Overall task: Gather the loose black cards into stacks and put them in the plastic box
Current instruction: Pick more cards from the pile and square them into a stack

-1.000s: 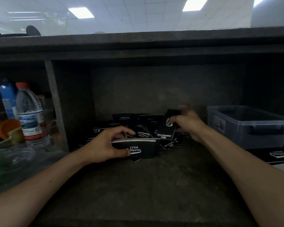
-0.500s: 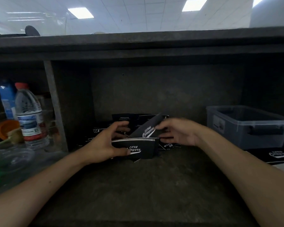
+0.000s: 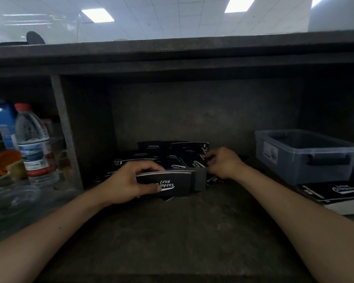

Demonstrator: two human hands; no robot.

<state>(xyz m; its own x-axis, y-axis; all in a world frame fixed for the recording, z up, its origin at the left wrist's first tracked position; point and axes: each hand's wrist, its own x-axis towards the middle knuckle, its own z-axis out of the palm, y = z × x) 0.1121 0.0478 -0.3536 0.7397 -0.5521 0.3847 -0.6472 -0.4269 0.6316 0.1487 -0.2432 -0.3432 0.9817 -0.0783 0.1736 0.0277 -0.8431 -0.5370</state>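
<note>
One plastic box (image 3: 307, 156); one water bottle (image 3: 34, 144); one card stack (image 3: 168, 183); loose black cards (image 3: 172, 154) maybe dozen

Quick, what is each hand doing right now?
Left hand: holding a stack of cards.
Right hand: fingers curled at the loose cards; a grip cannot be told.

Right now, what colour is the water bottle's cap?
The bottle cap is red, clearest in the head view.
</note>
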